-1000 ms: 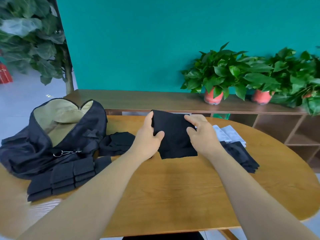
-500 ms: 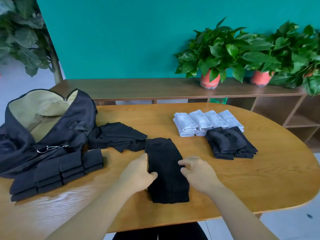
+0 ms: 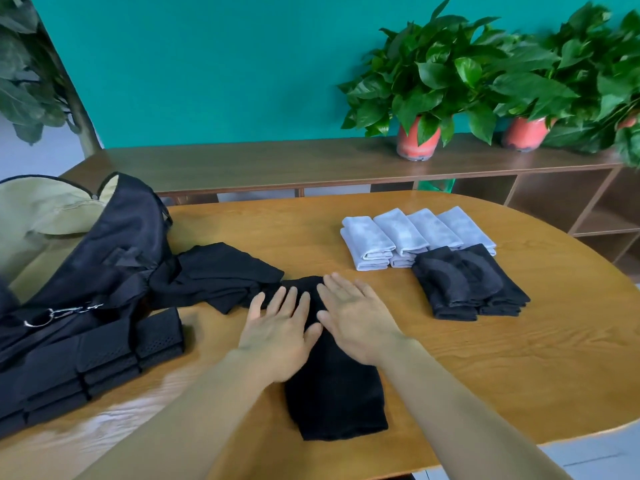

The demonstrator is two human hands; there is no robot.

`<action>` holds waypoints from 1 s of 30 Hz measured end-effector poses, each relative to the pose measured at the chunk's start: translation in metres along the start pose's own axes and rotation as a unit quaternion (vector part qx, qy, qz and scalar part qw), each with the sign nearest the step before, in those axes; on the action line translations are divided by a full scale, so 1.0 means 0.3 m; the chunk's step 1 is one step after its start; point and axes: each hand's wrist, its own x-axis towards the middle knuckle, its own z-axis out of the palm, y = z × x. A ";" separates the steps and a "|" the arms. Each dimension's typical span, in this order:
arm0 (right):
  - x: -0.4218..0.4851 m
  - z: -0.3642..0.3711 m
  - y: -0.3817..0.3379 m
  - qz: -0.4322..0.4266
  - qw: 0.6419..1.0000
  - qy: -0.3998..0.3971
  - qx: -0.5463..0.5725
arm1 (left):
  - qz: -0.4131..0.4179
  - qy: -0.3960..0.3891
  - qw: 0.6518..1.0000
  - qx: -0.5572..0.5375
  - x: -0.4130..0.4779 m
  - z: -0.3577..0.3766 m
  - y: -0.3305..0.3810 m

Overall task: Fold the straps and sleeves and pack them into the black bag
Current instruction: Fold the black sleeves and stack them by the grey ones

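Head view: we press our left hand (image 3: 277,334) and right hand (image 3: 356,323) flat, fingers straight, on the black sleeve (image 3: 336,400) lying right of the black bag (image 3: 104,258), where uneven pressure could skew its fold.

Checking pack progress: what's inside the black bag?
Through the black bag's open mouth only the tan lining shows, with no folded pieces. The deeper interior is covered by the bag's front wall, so its contents cannot be told.

Tan-lined black bag (image 3: 114,244) gapes open: folded straps (image 3: 97,358) stacked against its front, crumpled sleeves (image 3: 214,271) touching its right side, a flat sleeve (image 3: 332,393) beyond those, folded white sleeves (image 3: 412,233) and black sleeves (image 3: 464,282) well right of it
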 end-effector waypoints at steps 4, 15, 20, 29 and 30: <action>-0.002 0.059 0.033 0.006 0.998 -0.056 0.024 | 0.040 -0.017 0.999 0.031 -0.005 0.035 -0.029; -0.005 0.091 0.072 0.082 0.995 -0.061 0.009 | 0.072 0.041 0.994 0.070 0.012 0.049 -0.060; -0.007 0.089 0.062 0.103 0.992 -0.067 -0.001 | 0.039 0.051 0.994 0.090 -0.011 0.058 -0.053; -0.113 0.005 -0.004 0.096 0.991 -0.018 0.089 | 0.014 0.105 0.991 -0.077 -0.119 0.059 -0.026; -0.132 0.001 -0.029 0.090 0.991 -0.016 0.102 | 0.016 0.103 0.990 -0.094 -0.133 0.051 -0.004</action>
